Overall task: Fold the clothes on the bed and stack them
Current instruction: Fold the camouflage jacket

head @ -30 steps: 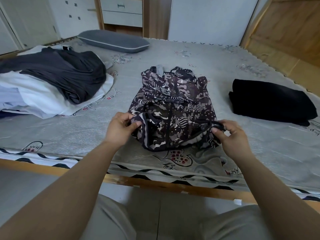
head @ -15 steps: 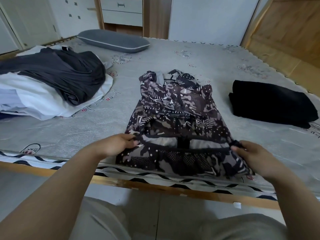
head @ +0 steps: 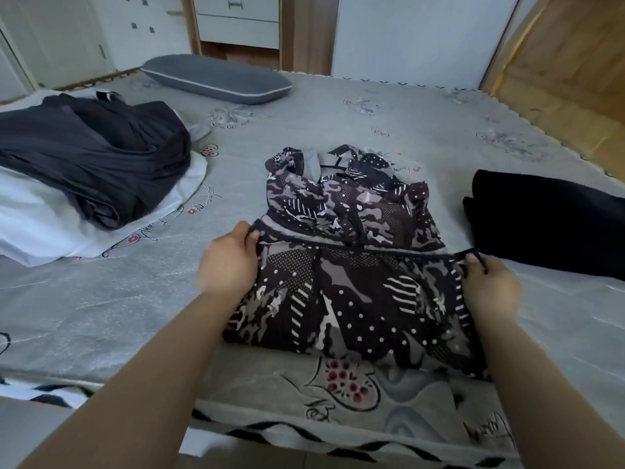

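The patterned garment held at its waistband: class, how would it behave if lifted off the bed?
The patterned garment probably droops: it wrinkles and sags between the left hand and right hand. Likely light, since fingertip pinches hold it.

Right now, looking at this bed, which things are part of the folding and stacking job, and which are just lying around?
Part of the job:
patterned garment, pinched at both sides by the left hand and right hand
dark clothes heaped on white fabric, unfolded
folded black garment
bed

Just lying about:
grey pillow
drawers
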